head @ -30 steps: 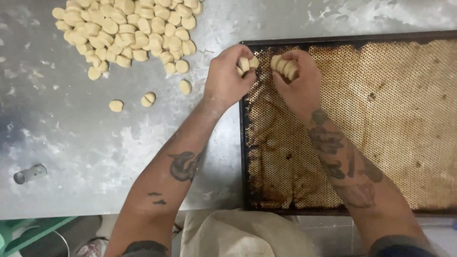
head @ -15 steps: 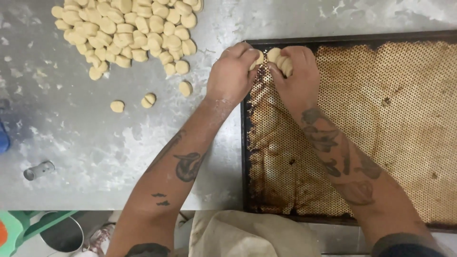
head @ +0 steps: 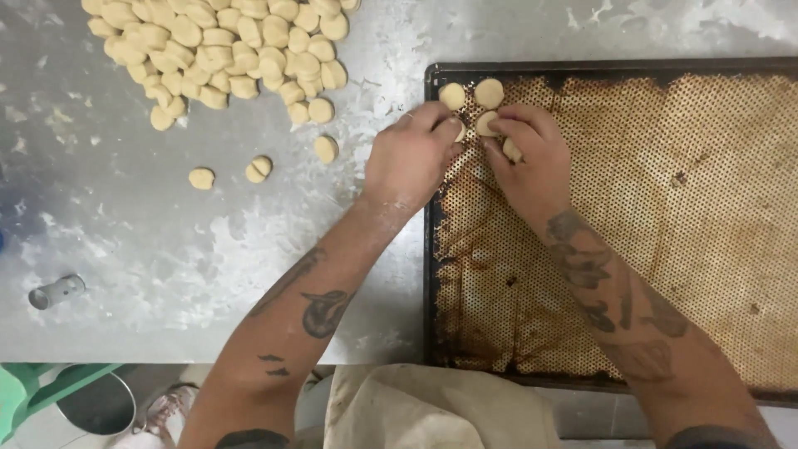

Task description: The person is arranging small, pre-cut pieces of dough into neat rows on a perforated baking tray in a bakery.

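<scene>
A dark perforated baking tray (head: 715, 208) lies on a floured steel table. Two round dough pieces (head: 471, 94) sit in its far left corner. My left hand (head: 411, 154) hovers at the tray's left rim, fingers curled on a dough piece (head: 460, 130) near that corner. Close beside it over the tray, my right hand (head: 532, 158) grips a few more dough pieces (head: 490, 125), fingertips almost meeting those of the left hand. A big heap of dough pieces (head: 224, 50) lies on the table at the far left.
Three loose dough pieces (head: 259, 169) lie between the heap and the tray. A small metal cylinder (head: 56, 292) rests near the table's left front edge. A green stool frame and a round metal pan (head: 96, 403) show below the table edge.
Both hands have shifted toward the tray's far left corner. Two dough pieces now lie set down there, where earlier the pieces were all in my fingers.
</scene>
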